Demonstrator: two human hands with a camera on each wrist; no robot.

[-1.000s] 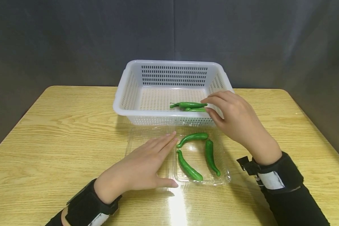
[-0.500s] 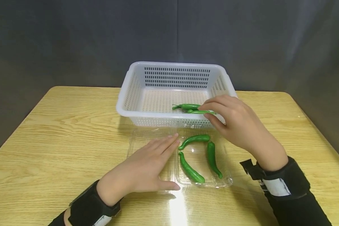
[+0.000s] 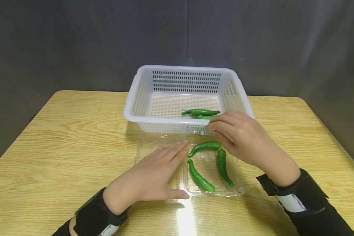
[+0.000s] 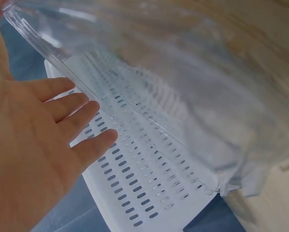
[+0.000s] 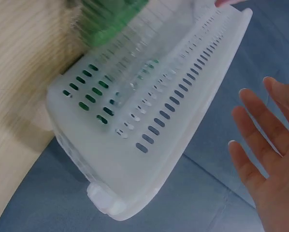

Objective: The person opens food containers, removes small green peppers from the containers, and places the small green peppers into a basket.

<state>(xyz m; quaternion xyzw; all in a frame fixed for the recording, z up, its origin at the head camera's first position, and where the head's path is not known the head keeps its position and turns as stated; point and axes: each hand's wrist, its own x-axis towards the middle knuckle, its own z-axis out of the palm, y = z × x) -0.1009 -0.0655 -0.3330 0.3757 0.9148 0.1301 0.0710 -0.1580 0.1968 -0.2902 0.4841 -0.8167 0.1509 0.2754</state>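
Note:
A clear plastic clamshell box [image 3: 228, 193] lies unfolded on the table, with three green chili peppers [image 3: 199, 177] in its right half. My left hand [image 3: 148, 180] reaches over the left half, fingers extended and fingertips close to the middle fold. The left wrist view shows its fingers right at the edge of the clear plastic [image 4: 202, 96]. Just in front of the basket's front rim is my right hand [image 3: 245, 137], fingers loosely bent; in the right wrist view its fingers [image 5: 253, 169] are spread with nothing between them. Two more green chili peppers [image 3: 205, 112] lie inside the basket.
Behind the box stands a white slotted plastic basket [image 3: 131, 101], its front close to the box's back edge. The wooden table [image 3: 62, 137] ends at a dark curtain [image 3: 106, 39].
My right hand has come back from over the peppers in the basket to its front rim, without a visible pepper. The left hand stays over the box; the head view has shifted slightly.

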